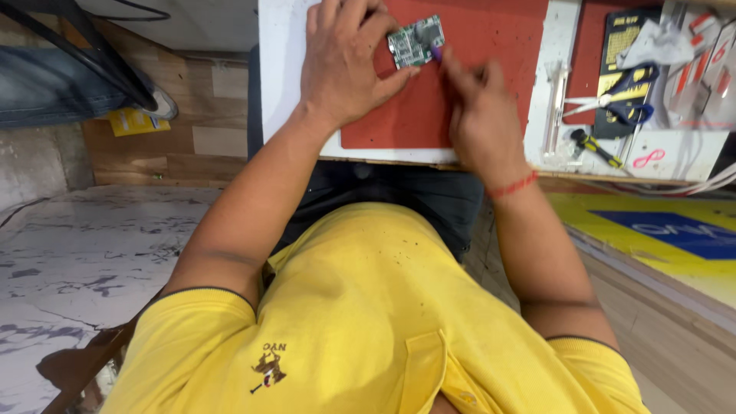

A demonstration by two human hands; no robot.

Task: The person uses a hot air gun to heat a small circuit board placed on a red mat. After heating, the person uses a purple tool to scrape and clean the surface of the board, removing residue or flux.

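— How is the circuit board [415,41] best worked on?

— It should be kept pinned flat on the red mat [491,46], where it is clamped at its near edge by the left hand [345,61]. The purple-tipped tool [435,53], pinched in the right hand [475,107], should be pressed lightly.

— And its orientation?

— Its long axis is tilted, rising from lower left toward upper right.

A flat rectangular black card [622,46] with yellow print lies near the far right end of the bench top, partly covered by a crumpled grey cloth and scissors. White packets [709,61] with red markings lie at the far right corner. A yellow and blue sign panel [659,230] lies below the bench's right edge. A yellow packet [138,121] lies on the floor at left.
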